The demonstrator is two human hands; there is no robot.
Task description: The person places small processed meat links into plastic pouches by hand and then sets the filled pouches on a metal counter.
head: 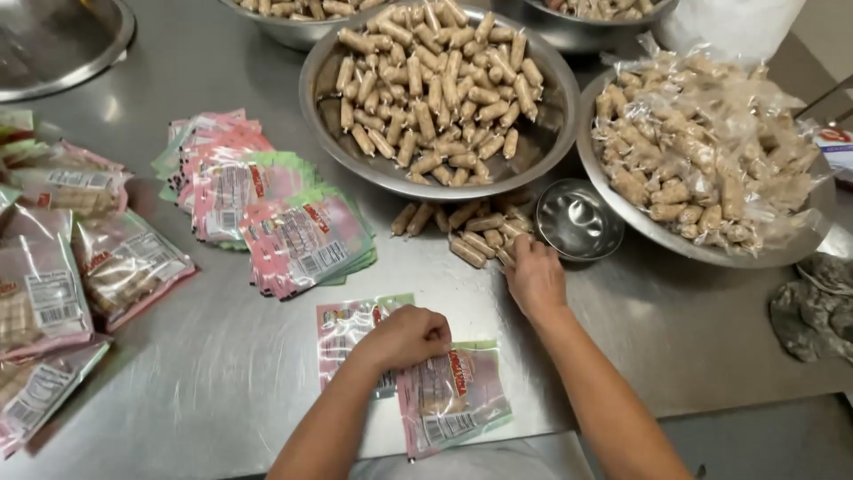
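steel table (675, 329) | 5 metal bowls | hands on pouch (453, 396), rolls (475, 233)

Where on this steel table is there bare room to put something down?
Bare steel lies between the fanned empty pouches and the left hand, and right of the right hand, below the bowl of wrapped rolls toward the cloth. Crowded: filled packs at left, the bowls along the back.

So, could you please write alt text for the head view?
On a steel table, the left hand presses a printed pouch while the right hand reaches loose brown rolls beside a large bowl of rolls; empty pouches lie left.
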